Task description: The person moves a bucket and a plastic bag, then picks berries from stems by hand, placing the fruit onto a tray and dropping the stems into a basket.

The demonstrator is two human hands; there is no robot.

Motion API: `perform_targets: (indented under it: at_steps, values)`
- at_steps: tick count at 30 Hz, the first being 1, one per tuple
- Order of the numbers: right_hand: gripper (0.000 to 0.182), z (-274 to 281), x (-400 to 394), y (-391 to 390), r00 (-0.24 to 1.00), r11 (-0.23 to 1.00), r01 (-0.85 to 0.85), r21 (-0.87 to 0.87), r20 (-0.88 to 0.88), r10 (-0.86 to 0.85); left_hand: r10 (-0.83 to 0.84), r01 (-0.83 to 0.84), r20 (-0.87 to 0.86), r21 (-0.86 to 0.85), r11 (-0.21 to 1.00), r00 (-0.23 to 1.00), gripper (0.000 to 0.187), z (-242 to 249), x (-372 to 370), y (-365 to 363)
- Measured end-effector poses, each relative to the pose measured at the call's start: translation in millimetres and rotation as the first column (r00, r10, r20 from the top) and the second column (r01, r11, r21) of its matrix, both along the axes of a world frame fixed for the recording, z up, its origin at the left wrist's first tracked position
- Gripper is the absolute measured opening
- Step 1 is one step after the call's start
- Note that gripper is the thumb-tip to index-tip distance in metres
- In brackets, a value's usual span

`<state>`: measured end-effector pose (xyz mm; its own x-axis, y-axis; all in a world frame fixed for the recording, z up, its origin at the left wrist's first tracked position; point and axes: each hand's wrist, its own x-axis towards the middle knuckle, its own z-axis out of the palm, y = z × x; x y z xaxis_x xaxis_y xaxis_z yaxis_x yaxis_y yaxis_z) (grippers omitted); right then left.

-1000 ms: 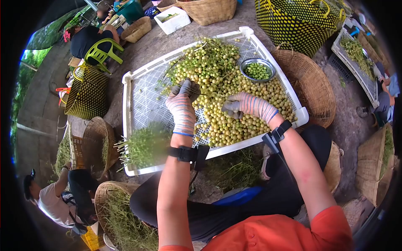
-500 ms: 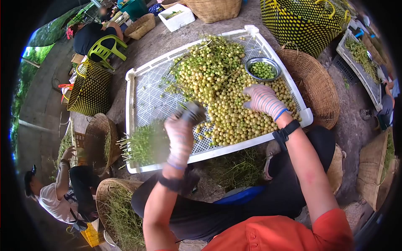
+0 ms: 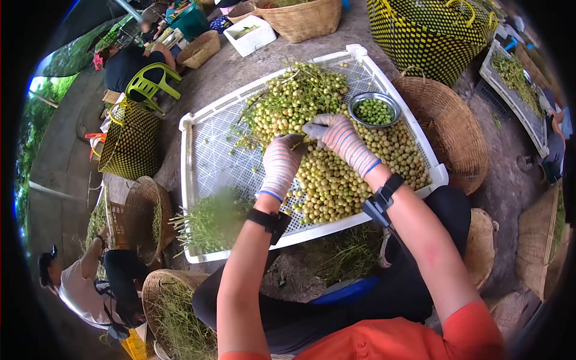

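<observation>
A white perforated tray [image 3: 225,162] holds a stemmed heap of pale round fruit [image 3: 297,99] at its back and loose yellow-green fruit [image 3: 342,186] nearer its front. My left hand [image 3: 282,165], in a striped glove, is closed at the front edge of the heap; what its fingertips pinch is too small to name. Right beside it my right hand [image 3: 343,139], gloved too, has its fingers pressed together near the left fingertips, their hold unclear. A metal bowl [image 3: 395,117] of greener fruit sits at the tray's right. Bare green stems [image 3: 210,222] lie at its front left corner.
Wicker baskets stand to the right [image 3: 447,129] and at lower left [image 3: 153,282], the latter full of stems. Yellow-black woven baskets [image 3: 129,147] stand around. A person in a white shirt [image 3: 84,288] sits at left; another person [image 3: 123,72] is near a green chair [image 3: 153,81].
My left hand has moved up and right from beside the stem bundle, and the dark blurred thing at its fingers no longer shows. My right hand has moved left from the loose fruit to meet it.
</observation>
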<state>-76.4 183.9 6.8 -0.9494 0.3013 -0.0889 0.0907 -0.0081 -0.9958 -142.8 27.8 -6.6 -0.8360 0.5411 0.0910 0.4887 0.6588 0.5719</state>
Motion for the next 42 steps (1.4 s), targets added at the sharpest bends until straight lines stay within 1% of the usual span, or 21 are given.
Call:
perform_targets:
  at_steps: [1,3,4,5,6,9,10,11,13,17,19,21,23,24,27,28,31,35,39,41,42]
  values:
    - [0.029,8,4,0,0.997,0.998,-0.052,0.048,-0.054,0.054,0.019,-0.020,0.162,0.006,1.000,0.987,0.041,-2,-4,2]
    - [0.033,17,13,4,0.980,0.987,-0.076,-0.145,-0.192,0.047,-0.040,-0.094,0.351,0.356,0.930,0.936,0.024,13,9,0]
    - [0.040,15,14,12,0.969,0.996,-0.087,-0.006,-0.231,0.083,-0.097,-0.183,0.464,0.522,0.833,0.880,0.020,14,10,-2]
    - [0.047,15,15,19,0.955,0.986,-0.093,0.135,-0.267,0.127,-0.075,-0.247,0.547,0.492,0.835,0.834,0.018,50,30,-3]
    - [0.056,15,17,23,0.945,0.965,-0.247,0.090,-0.197,0.261,-0.113,-0.261,0.574,0.528,0.808,0.811,0.018,54,32,-7]
    - [0.055,26,28,9,0.873,0.832,-0.461,0.308,-0.011,0.487,-0.067,-0.290,0.562,0.521,0.803,0.825,0.018,54,40,-15]
    - [0.050,36,33,4,0.863,0.760,-0.496,0.421,0.141,0.485,-0.084,-0.310,0.579,0.548,0.777,0.811,0.018,56,44,-17]
    - [0.044,15,27,-4,0.898,0.759,-0.392,0.521,0.039,0.438,-0.083,-0.312,0.579,0.548,0.776,0.811,0.018,55,46,-19]
    - [0.038,13,33,-6,0.891,0.710,-0.442,0.547,0.182,0.415,-0.088,-0.341,0.581,0.586,0.736,0.809,0.019,49,47,-24]
    - [0.037,19,38,-11,0.892,0.640,-0.431,0.636,0.196,0.407,-0.032,-0.441,0.625,0.586,0.680,0.780,0.015,39,54,-29]
    - [0.043,28,39,-16,0.829,0.483,-0.550,0.681,0.518,0.211,-0.018,-0.472,0.643,0.580,0.663,0.765,0.015,32,57,-30]
    - [0.051,9,38,-8,0.845,0.546,-0.516,0.660,0.498,0.197,0.005,-0.522,0.668,0.578,0.627,0.745,0.015,26,58,-33]
    - [0.050,-6,40,-2,0.921,0.560,-0.388,0.732,0.297,0.251,0.018,-0.551,0.691,0.561,0.617,0.723,0.015,19,62,-32]
    - [0.054,-18,41,-7,0.979,0.534,-0.150,0.832,0.050,0.198,-0.004,-0.581,0.726,0.554,0.597,0.688,0.016,16,63,-30]
    - [0.059,18,44,-26,0.958,0.630,-0.283,0.723,0.243,0.151,-0.026,-0.620,0.774,0.526,0.582,0.632,0.018,11,67,-25]
    - [0.063,28,45,-32,0.934,0.461,-0.358,0.812,0.304,0.190,-0.036,-0.627,0.771,0.542,0.559,0.635,0.019,7,68,-22]
    - [0.035,2,44,-49,0.992,0.249,-0.063,0.966,0.032,0.125,0.027,-0.678,0.792,0.505,0.535,0.610,0.020,0,68,-16]
    - [0.030,0,45,-44,0.975,0.261,-0.160,0.952,0.112,0.190,0.052,-0.706,0.814,0.468,0.532,0.579,0.018,-6,67,-19]
    - [0.041,2,38,-19,0.921,0.608,-0.375,0.700,0.355,0.159,0.031,-0.720,0.833,0.459,0.520,0.553,0.021,-5,69,-28]
    - [0.042,-4,50,-12,0.983,0.322,-0.176,0.930,0.152,0.099,0.006,-0.711,0.826,0.481,0.513,0.563,0.024,-2,69,-32]
    - [0.042,-8,51,-12,0.983,0.321,-0.177,0.930,0.153,0.101,-0.018,-0.685,0.809,0.509,0.522,0.587,0.023,-2,69,-32]
